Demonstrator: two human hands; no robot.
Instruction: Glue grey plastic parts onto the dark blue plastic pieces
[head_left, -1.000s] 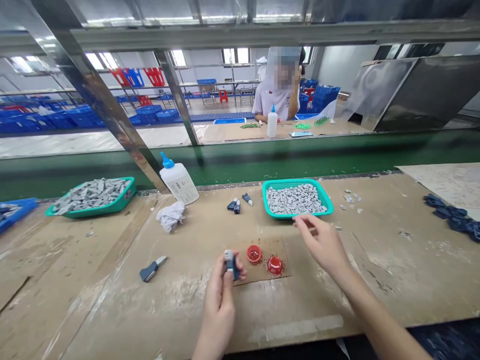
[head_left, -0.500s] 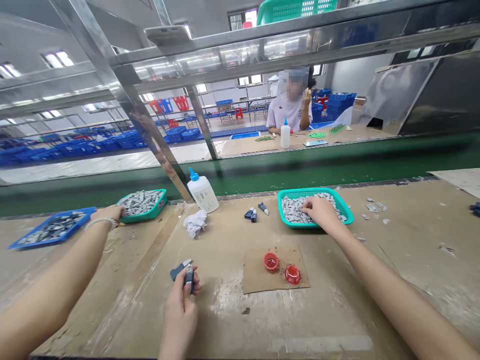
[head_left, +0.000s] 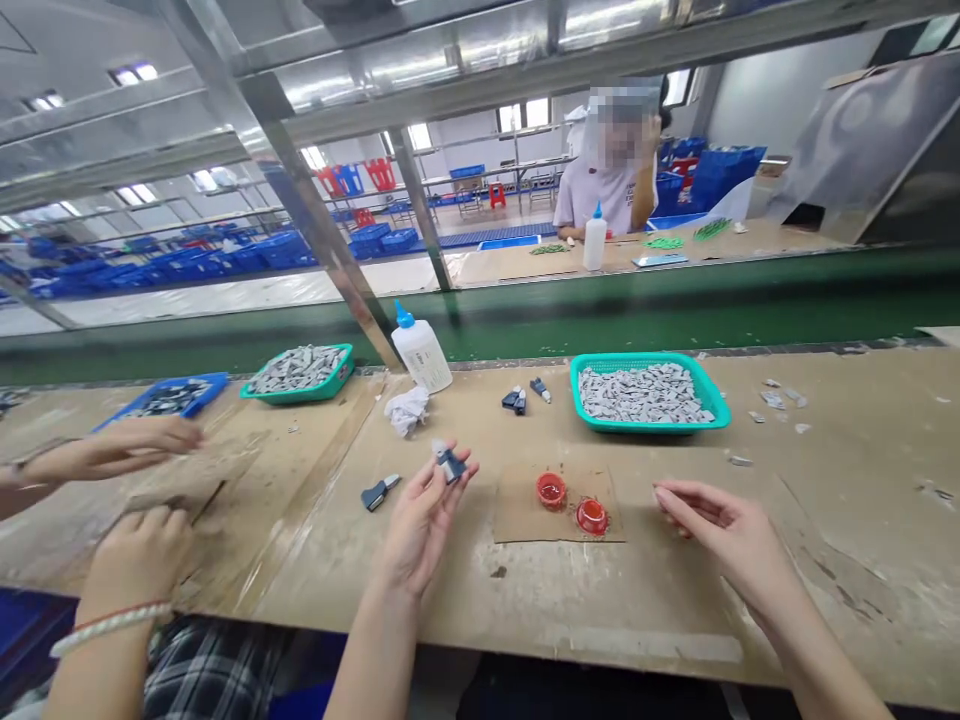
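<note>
My left hand is raised over the bench, fingertips pinching a small dark blue and grey part. My right hand hovers low at the right of a cardboard square; its fingers are curled together near the thumb, and whether they hold a small piece is unclear. Two red caps sit on the cardboard. A teal basket of small grey pieces stands behind them.
A co-worker's two hands work at the left. On the bench: a glue bottle, crumpled tissue, a loose blue part, two more parts, another teal basket, a blue tray. A person sits across the green conveyor.
My right hand left the teal basket and came back near the red caps. My left hand rose and moved right with the part. The co-worker's hands pulled back from the left basket.
</note>
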